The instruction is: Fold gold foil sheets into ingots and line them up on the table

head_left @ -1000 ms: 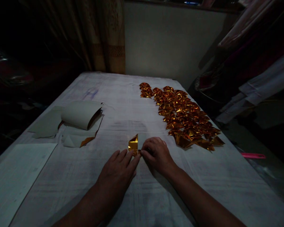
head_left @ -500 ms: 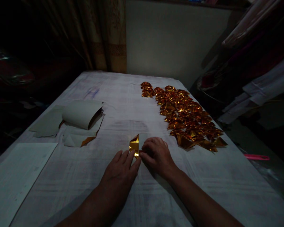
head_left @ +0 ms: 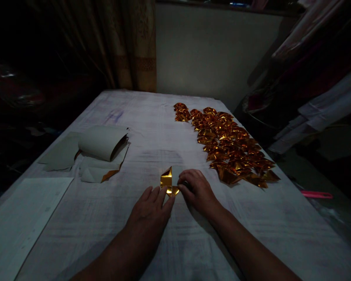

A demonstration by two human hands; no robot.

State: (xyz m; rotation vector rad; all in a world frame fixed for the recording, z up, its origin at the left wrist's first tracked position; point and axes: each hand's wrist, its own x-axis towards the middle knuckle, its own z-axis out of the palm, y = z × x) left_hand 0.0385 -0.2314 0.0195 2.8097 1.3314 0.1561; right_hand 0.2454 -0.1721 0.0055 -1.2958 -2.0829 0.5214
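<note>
A small piece of folded gold foil paper lies on the cloth-covered table in front of me. My left hand rests flat at its lower left side, fingers stretched out and fingertips pressing on the foil. On the other side, my right hand has thumb and fingers closed at the tip of a shiny flap that sticks out to the right. The fingertips hide part of that tip.
Many folded gold foil pieces are spread along the right of the table. Sheets of pale-backed foil paper, one curled, lie at the left. A large white sheet is at the left edge. A pink handle shows beyond the right edge.
My right hand has shifted slightly to the right, and a gold flap now shows between the hands. My left hand stays almost in place on the foil.
</note>
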